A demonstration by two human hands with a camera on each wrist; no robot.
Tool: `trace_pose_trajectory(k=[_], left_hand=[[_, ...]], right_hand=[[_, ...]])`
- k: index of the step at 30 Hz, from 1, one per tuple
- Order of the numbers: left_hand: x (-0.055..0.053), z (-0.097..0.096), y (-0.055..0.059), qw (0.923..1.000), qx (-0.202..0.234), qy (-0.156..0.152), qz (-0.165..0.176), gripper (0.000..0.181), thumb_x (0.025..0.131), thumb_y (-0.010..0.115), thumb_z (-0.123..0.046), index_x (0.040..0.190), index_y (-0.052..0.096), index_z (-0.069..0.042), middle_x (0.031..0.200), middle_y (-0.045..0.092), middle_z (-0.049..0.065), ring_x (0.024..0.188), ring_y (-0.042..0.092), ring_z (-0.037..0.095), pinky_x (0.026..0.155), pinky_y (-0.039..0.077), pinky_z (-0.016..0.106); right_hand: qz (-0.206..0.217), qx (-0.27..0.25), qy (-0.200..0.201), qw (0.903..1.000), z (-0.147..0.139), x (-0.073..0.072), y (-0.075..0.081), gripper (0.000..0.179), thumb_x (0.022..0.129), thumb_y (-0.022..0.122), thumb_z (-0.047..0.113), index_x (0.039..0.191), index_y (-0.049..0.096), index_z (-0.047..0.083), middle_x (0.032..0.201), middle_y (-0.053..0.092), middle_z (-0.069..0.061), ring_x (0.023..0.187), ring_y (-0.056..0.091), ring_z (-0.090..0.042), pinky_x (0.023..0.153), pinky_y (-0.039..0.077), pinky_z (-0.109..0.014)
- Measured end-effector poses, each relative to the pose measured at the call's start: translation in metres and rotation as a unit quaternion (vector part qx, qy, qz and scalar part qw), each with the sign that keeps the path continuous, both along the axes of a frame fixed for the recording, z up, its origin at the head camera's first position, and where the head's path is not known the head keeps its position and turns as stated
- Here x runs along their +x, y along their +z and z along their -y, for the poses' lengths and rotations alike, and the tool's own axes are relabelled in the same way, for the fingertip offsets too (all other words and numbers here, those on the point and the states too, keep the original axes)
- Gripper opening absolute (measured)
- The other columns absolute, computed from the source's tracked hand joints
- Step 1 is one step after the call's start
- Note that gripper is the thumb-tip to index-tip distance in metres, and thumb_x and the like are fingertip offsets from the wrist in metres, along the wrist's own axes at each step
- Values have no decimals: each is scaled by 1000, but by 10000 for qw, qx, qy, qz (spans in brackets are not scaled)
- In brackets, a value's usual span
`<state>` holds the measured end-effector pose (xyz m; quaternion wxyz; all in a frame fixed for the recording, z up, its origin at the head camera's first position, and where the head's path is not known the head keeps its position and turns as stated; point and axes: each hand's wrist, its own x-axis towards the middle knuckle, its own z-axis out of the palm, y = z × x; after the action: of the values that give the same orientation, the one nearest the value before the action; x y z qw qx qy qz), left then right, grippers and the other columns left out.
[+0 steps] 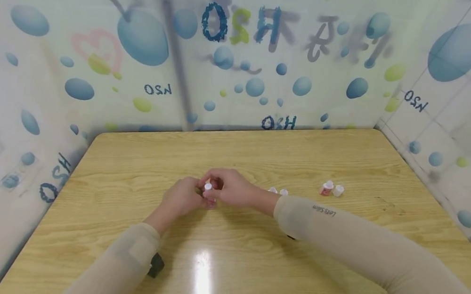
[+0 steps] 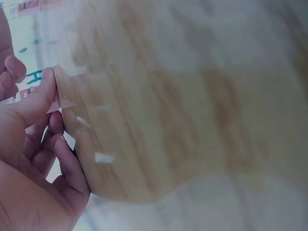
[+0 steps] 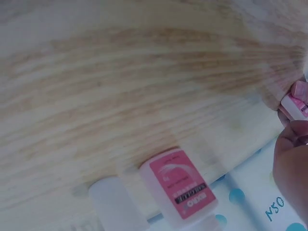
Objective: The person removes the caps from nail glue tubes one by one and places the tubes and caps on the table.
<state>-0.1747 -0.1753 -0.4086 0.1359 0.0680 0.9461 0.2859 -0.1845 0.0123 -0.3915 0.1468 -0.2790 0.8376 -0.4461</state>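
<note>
Both hands meet near the middle of the table around a small nail glue bottle with a white top. My left hand pinches the bottle from its left side; in the left wrist view its thumb presses against a pink-labelled part. From the other side my right hand curls its thumb and fingers round the bottle. Fingers hide much of it. In the right wrist view, a pink label edge shows between the hands.
Right of the hands lie a second bottle and a white piece. Two white tops show behind the right forearm. A dark object is beside the left sleeve. Printed curtains border the wooden table.
</note>
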Motion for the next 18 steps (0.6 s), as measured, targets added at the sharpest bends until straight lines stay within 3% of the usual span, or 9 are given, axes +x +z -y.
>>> trace_pose_trajectory(k=[7, 18], left_hand=[[0, 1, -2, 9998, 91, -92, -132, 32, 82, 93, -40, 97, 79, -15, 93, 80, -2, 81, 61, 18, 71, 46, 32], [2, 2, 0, 9998, 163, -9, -76, 28, 83, 92, -37, 97, 79, -15, 95, 80, -1, 80, 60, 17, 71, 45, 32]], right_hand=[[26, 104, -417, 9991, 1, 3, -4, 24, 96, 82, 27, 104, 66, 12, 85, 61, 1, 71, 50, -11, 63, 42, -22], [401, -378, -266, 9981, 0, 0, -9, 12, 98, 78, 16, 105, 70, 12, 90, 62, -1, 75, 53, -11, 62, 43, -23]])
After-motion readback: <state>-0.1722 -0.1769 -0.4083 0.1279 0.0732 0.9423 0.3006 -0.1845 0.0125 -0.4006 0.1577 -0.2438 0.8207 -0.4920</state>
